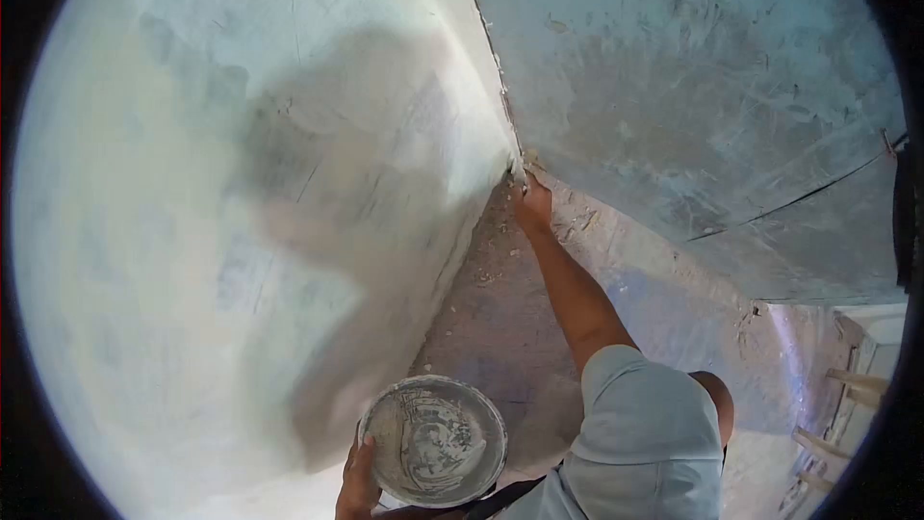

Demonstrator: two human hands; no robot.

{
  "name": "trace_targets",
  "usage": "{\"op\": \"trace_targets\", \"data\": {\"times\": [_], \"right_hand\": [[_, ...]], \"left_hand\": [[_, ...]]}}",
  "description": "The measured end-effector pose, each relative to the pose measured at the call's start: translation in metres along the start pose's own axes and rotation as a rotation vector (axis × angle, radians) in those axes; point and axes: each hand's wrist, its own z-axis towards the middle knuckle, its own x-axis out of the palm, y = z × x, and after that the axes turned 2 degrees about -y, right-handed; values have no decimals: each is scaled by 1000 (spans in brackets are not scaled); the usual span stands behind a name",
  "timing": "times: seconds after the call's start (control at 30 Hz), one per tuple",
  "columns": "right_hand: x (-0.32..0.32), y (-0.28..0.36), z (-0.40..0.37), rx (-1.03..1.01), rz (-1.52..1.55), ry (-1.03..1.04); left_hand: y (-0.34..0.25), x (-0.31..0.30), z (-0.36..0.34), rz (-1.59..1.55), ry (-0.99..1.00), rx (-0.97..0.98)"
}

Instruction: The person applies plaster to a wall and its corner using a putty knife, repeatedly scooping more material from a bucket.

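Note:
My left hand (pixel 358 481) grips the rim of a round grey bucket (pixel 494 414) from its left side, with the thumb at the edge. Smeared grey-white putty (pixel 443 438) coats the bucket's inside. With the arm stretched far forward, my right hand (pixel 533 204) is closed at the foot of the corner where two walls meet the floor. A narrow pale sliver, which looks like the blade of a putty knife (pixel 521 173), sticks out of this fist against the corner; its handle is hidden by the fingers.
A pale, patchy wall (pixel 144 231) on the left carries a large shadow. The blue-grey wall (pixel 674 67) on the right has scuffs and a dark cable (pixel 804 199). Crumbs of debris lie along the floor (pixel 481 327) edges. Wooden pieces (pixel 857 382) show at the far right.

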Motion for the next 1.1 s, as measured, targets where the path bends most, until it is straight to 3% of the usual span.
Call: {"op": "trace_targets", "data": {"times": [0.23, 0.3, 0.4, 0.6, 0.8, 0.87, 1.0, 1.07, 1.1], "right_hand": [[23, 5, 19, -62, -94, -121], [39, -1, 21, 24, -116, -93], [57, -8, 19, -105, -128, -244], [52, -21, 18, -42, -30, -165], [68, -21, -30, -202, -86, -114], [82, -15, -50, -81, 22, -51], [86, 0, -100, -110, 222, -73], [94, -12, -121, -151, -72, 49], [81, -10, -129, -155, -80, 45]], "left_hand": [[1, 2, 8, -15, -16, -19], [3, 2, 8, -18, -20, -16], [4, 2, 6, -22, -31, -19], [6, -1, 8, -30, -40, -37], [0, 0, 8, -21, -12, -43], [2, -1, 6, -18, -3, -37], [7, -3, 2, -24, 4, -19], [7, -4, 0, -28, 5, -12], [6, -3, -1, -28, 9, -5]]}}
